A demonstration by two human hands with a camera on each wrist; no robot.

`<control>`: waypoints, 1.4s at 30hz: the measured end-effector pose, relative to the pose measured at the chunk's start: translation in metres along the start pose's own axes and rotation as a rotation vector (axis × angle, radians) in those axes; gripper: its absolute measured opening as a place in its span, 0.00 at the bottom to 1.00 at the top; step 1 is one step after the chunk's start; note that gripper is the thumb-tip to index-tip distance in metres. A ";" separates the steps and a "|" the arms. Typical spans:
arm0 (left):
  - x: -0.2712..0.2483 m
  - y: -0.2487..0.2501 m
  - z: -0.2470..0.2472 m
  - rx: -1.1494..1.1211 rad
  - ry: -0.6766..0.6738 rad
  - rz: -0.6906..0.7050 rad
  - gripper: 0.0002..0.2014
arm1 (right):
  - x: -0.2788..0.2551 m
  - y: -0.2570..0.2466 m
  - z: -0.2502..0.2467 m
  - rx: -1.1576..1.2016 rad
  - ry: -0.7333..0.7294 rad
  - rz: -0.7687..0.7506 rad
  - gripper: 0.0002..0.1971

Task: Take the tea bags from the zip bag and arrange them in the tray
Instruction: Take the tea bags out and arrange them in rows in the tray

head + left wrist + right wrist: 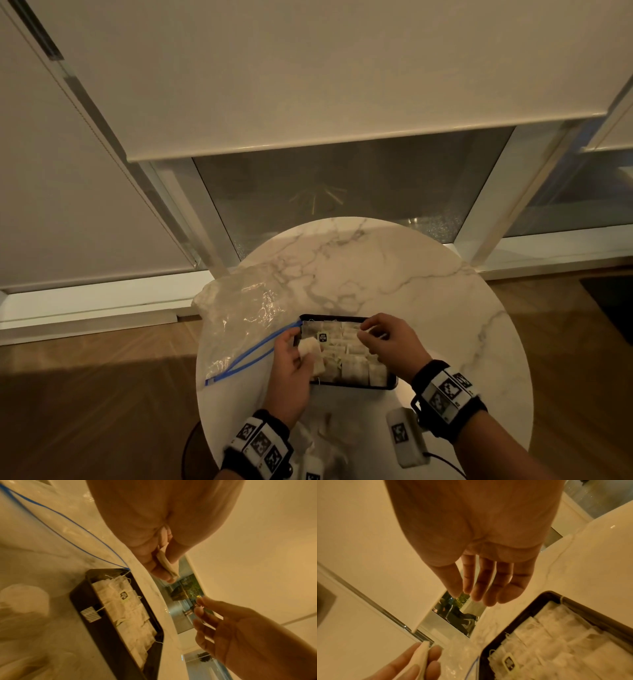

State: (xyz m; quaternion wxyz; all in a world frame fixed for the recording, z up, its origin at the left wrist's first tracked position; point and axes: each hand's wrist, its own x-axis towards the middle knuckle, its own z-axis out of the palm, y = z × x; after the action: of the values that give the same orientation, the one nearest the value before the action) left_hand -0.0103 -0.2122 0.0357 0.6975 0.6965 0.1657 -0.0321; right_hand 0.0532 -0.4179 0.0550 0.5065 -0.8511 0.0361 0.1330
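Observation:
A black tray [356, 385] on the round marble table is packed with rows of white tea bags [346, 356]. My left hand [291, 359] hovers over the tray's left edge and pinches one tea bag [167, 562] between thumb and fingers; the same tea bag [422, 654] shows in the right wrist view. My right hand [383, 337] floats above the tray's far right part, fingers loosely extended and holding nothing. The clear zip bag [239, 318] with a blue zip strip lies left of the tray, mouth towards it.
The marble table [411, 274] has bare room behind and right of the tray. Some pale crumpled material [318, 442] lies near the front edge between my wrists. Beyond the table are a window with blinds and a wooden floor.

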 end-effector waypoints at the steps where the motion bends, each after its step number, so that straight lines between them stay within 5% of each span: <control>1: -0.002 0.004 0.002 -0.003 -0.035 0.014 0.25 | -0.005 -0.007 -0.001 0.018 -0.009 -0.026 0.02; 12: -0.019 0.027 0.014 0.148 -0.249 0.161 0.33 | -0.043 -0.054 -0.005 -0.093 -0.091 -0.215 0.05; 20: -0.025 0.048 0.006 0.203 -0.297 0.184 0.24 | -0.052 -0.064 -0.006 -0.161 -0.049 -0.229 0.05; 26: -0.020 0.054 -0.012 0.255 -0.138 0.246 0.14 | -0.046 -0.064 -0.013 -0.266 0.297 -0.205 0.06; 32: -0.017 0.066 -0.021 0.218 -0.163 0.266 0.08 | -0.051 -0.071 -0.003 -0.152 0.142 -0.233 0.05; 36: -0.014 0.073 -0.021 0.293 -0.278 0.295 0.15 | -0.054 -0.081 0.007 -0.124 0.060 -0.310 0.04; 39: -0.018 0.081 -0.020 0.268 -0.385 0.317 0.06 | -0.058 -0.086 0.011 -0.059 0.041 -0.313 0.04; 42: -0.019 0.079 -0.021 0.252 -0.378 0.331 0.11 | -0.061 -0.087 0.013 -0.082 0.028 -0.299 0.06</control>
State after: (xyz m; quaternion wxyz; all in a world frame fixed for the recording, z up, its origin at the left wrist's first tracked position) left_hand -0.0106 -0.1930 0.1175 0.6196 0.7770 -0.0887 -0.0672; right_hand 0.0094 -0.3690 0.1388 0.4848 -0.8688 -0.0894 0.0457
